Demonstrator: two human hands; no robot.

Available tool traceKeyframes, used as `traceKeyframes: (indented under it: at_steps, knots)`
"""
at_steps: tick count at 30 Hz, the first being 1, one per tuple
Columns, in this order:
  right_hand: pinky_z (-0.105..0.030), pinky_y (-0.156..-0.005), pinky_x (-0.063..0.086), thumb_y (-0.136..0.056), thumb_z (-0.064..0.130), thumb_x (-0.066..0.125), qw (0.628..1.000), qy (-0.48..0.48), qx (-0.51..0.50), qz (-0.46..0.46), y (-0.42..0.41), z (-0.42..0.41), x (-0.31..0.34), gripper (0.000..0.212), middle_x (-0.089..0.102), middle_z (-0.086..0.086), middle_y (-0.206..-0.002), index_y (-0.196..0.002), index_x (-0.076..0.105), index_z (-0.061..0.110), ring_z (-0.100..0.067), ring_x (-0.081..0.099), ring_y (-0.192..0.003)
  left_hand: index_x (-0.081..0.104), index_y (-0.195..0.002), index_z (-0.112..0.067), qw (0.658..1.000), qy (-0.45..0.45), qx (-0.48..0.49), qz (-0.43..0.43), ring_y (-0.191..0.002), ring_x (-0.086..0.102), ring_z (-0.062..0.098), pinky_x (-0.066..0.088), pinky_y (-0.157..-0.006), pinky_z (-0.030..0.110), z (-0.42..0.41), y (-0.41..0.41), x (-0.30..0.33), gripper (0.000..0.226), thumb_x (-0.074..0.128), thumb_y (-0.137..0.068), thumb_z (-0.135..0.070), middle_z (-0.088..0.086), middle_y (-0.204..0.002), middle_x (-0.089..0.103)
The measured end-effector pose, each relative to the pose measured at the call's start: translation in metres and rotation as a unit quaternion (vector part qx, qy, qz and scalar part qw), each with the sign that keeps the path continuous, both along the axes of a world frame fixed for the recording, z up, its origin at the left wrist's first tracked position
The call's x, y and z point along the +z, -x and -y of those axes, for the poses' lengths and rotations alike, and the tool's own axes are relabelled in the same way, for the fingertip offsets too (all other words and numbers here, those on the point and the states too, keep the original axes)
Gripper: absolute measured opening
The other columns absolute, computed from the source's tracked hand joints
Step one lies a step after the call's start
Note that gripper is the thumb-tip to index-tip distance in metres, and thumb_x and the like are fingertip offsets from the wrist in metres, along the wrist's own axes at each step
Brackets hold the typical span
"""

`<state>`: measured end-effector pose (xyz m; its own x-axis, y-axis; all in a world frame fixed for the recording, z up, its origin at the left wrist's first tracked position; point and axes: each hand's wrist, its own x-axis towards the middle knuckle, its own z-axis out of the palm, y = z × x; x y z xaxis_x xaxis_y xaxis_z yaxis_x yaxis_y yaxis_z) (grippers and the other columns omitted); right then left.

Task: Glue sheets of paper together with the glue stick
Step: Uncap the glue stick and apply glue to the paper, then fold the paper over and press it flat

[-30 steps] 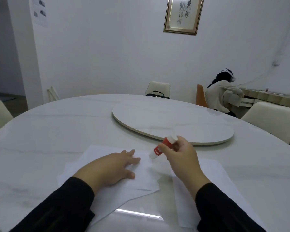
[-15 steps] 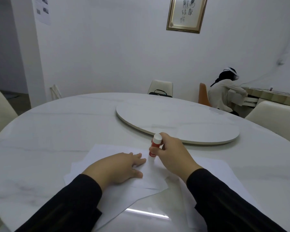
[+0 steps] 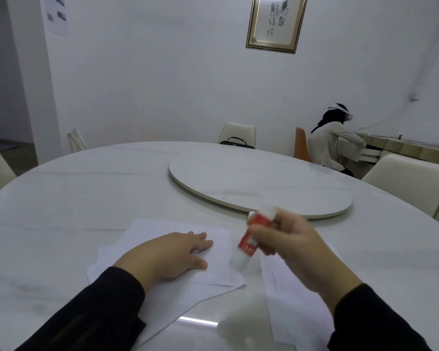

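Head view is showing the left hand (image 3: 167, 254) lying flat on the paper (image 3: 162, 231) while the right hand (image 3: 287, 241) is gripping the glue stick (image 3: 249, 240), which could smear glue on the counter (image 3: 86, 188) if it is slipping off the edge.

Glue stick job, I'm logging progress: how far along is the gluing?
Done: the sheets are laid out, a stack under the left hand and another sheet on the right. In hand: the left hand presses the stack flat while the right hand grips the glue stick, tilted and motion-blurred over the stack's right edge. Left: no joined sheets are visible, so pressing them together seems to remain.
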<state>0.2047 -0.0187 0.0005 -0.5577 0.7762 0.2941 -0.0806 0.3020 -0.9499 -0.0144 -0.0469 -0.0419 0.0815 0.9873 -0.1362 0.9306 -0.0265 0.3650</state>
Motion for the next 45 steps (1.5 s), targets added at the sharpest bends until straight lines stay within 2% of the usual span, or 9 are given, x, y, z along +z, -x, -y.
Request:
traceKeyframes:
  at_steps: [3, 7, 11, 22, 28, 30, 35, 39, 45]
  knots:
    - [-0.022, -0.061, 0.056, -0.057, 0.006, 0.072, 0.977, 0.090, -0.022, -0.192, -0.009, -0.014, 0.015, 0.021, 0.069, -0.009, -0.069, -0.075, 0.061, 0.006, -0.022, 0.069, -0.066, 0.026, -0.144, -0.040, 1.000, -0.025, 0.011, 0.008, -0.144, 0.009, 0.003, 0.009, -0.116, 0.029, 0.002, -0.002, -0.003, 0.054, 0.047, -0.094, -0.039, -0.023, -0.155, 0.013]
    - [-0.030, -0.070, 0.059, -0.058, 0.003, 0.074, 0.947, 0.175, -0.087, -0.255, 0.002, -0.039, 0.025, 0.039, 0.073, -0.011, -0.082, -0.094, 0.057, 0.005, -0.022, 0.073, -0.076, 0.026, -0.144, -0.041, 0.999, -0.041, 0.004, 0.005, -0.144, 0.008, 0.002, 0.008, -0.115, 0.028, 0.003, -0.006, -0.006, 0.051, 0.043, -0.096, -0.036, -0.023, -0.155, 0.013]
    - [-0.029, -0.075, 0.054, -0.076, -0.002, 0.071, 0.977, 0.092, -0.175, -0.081, 0.028, -0.064, 0.013, 0.043, 0.071, -0.006, -0.099, -0.114, 0.058, 0.014, -0.020, 0.070, -0.087, 0.027, -0.143, -0.042, 0.999, -0.048, -0.003, 0.009, -0.144, 0.009, 0.001, 0.009, -0.116, 0.028, 0.003, -0.008, -0.008, 0.051, 0.044, -0.095, -0.038, -0.023, -0.155, 0.015]
    - [-0.008, -0.044, 0.034, -0.072, 0.011, 0.078, 0.925, -0.099, -0.294, 0.219, 0.080, -0.114, -0.035, 0.020, 0.064, 0.003, -0.079, -0.084, 0.063, 0.016, 0.002, 0.056, -0.056, 0.026, -0.142, -0.045, 0.998, -0.053, -0.024, -0.002, -0.143, 0.008, -0.001, 0.009, -0.117, 0.030, 0.003, -0.011, -0.010, 0.052, 0.044, -0.094, -0.040, -0.025, -0.154, 0.014]
    - [-0.015, -0.060, 0.039, -0.064, 0.032, 0.086, 0.925, -0.081, -0.316, 0.194, 0.058, -0.110, -0.020, 0.065, 0.064, -0.002, -0.094, -0.118, 0.060, 0.008, -0.005, 0.054, -0.071, 0.027, -0.141, -0.048, 0.998, -0.062, -0.029, 0.007, -0.142, 0.009, -0.003, 0.009, -0.114, 0.024, 0.005, -0.009, -0.010, 0.052, 0.045, -0.093, -0.043, -0.028, -0.153, 0.015]
    - [-0.014, -0.057, 0.037, -0.069, 0.035, 0.081, 0.903, -0.118, -0.354, 0.213, 0.022, -0.110, -0.006, 0.050, 0.063, 0.003, -0.082, -0.110, 0.065, 0.011, -0.002, 0.054, -0.068, 0.027, -0.140, -0.049, 0.997, -0.065, -0.032, 0.005, -0.142, 0.009, -0.004, 0.009, -0.114, 0.024, 0.007, -0.010, -0.010, 0.052, 0.044, -0.092, -0.044, -0.029, -0.153, 0.015]
    - [-0.020, -0.097, 0.034, -0.073, 0.044, 0.075, 0.796, -0.082, -0.182, 0.572, -0.071, -0.099, -0.016, 0.072, 0.049, 0.005, -0.141, -0.136, 0.048, 0.023, -0.013, 0.049, -0.122, 0.026, -0.141, -0.049, 0.997, -0.060, -0.042, -0.015, -0.142, 0.010, -0.002, 0.009, -0.114, 0.026, 0.006, -0.019, -0.009, 0.053, 0.044, -0.091, -0.046, -0.029, -0.153, 0.015]
    - [-0.021, -0.102, 0.032, -0.071, 0.046, 0.076, 0.824, -0.086, -0.171, 0.534, -0.088, -0.093, -0.023, 0.081, 0.047, 0.008, -0.141, -0.142, 0.039, 0.028, -0.010, 0.045, -0.126, 0.025, -0.141, -0.049, 0.997, -0.056, -0.042, -0.019, -0.143, 0.010, -0.001, 0.009, -0.114, 0.026, 0.007, -0.025, -0.007, 0.053, 0.044, -0.091, -0.046, -0.028, -0.153, 0.015]
    - [-0.025, -0.091, 0.035, -0.057, 0.048, 0.082, 0.779, -0.197, -0.274, 0.529, -0.081, -0.086, -0.016, 0.073, 0.057, 0.011, -0.120, -0.123, 0.055, 0.034, -0.014, 0.046, -0.106, 0.027, -0.141, -0.045, 0.997, -0.063, -0.039, -0.009, -0.143, 0.012, 0.002, 0.009, -0.114, 0.027, 0.005, -0.042, -0.005, 0.053, 0.044, -0.091, -0.046, -0.025, -0.154, 0.017]
